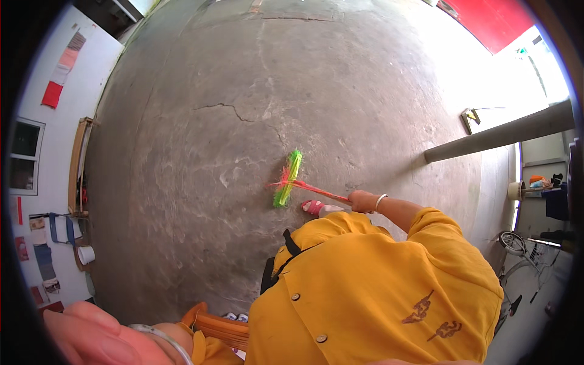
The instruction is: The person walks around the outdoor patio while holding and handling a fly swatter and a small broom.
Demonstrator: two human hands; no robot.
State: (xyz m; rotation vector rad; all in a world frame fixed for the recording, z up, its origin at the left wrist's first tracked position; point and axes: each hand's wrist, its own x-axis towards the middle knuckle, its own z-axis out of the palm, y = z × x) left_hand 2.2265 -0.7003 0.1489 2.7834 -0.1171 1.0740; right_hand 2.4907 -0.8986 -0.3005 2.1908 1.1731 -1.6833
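My right hand [362, 201] is closed around the red handle of a broom [319, 191], on my front right. The broom's yellow-green bristle head [288, 178] rests on the concrete floor, with reddish strands where the handle joins it. A pink shoe [312, 207] shows just beside the handle. Large and close at the lower left is my left hand [91, 331], raised, with its fingers loosely stretched toward the dark picture rim. Nothing shows in it, though the rim cuts off part of the hand. Each wrist wears a pale bangle.
A slatted wooden chair [222, 325] stands low, near my left arm. A round post [499, 131] rises at the right, with a bicycle [520, 261] along that wall. Wooden frames [79, 164] lean by the left wall. A crack [228, 108] runs across the concrete floor [182, 146].
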